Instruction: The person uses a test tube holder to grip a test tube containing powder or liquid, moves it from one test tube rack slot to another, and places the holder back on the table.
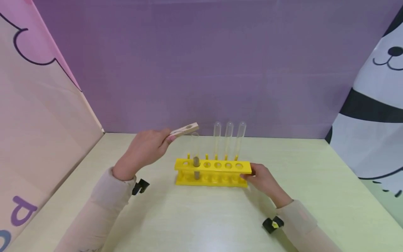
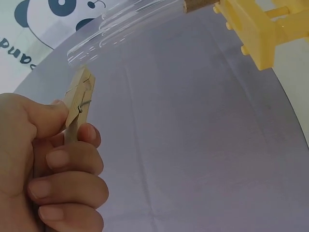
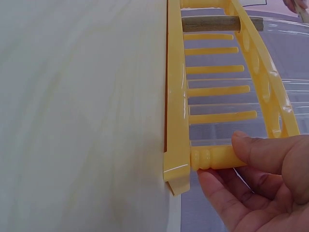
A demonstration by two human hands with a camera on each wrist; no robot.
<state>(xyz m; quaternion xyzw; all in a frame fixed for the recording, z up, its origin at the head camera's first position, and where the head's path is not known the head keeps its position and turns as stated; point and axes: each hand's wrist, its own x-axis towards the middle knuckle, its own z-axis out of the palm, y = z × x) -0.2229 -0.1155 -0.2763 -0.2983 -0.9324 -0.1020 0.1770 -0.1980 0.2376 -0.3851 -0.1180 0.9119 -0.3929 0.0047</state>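
Observation:
My left hand (image 1: 146, 148) pinches a wooden clothespin (image 2: 81, 94) between thumb and curled fingers. In the head view the clothespin's tip is by the upper end of a clear test tube (image 1: 195, 145); I cannot tell whether they touch. That tube stands upright in a yellow test tube rack (image 1: 212, 170), in a hole toward the left, with grey-brown contents (image 1: 196, 171) in its lower part. At the rack's right end, my right hand (image 1: 262, 179) grips the end post (image 3: 219, 157) between thumb and fingers.
Three clear test tubes (image 1: 229, 134) sit upside down on pegs along the rack's back. The rack rests on a pale table (image 1: 201, 213) in front of a purple backdrop (image 1: 201, 70). Printed panels flank the table on both sides.

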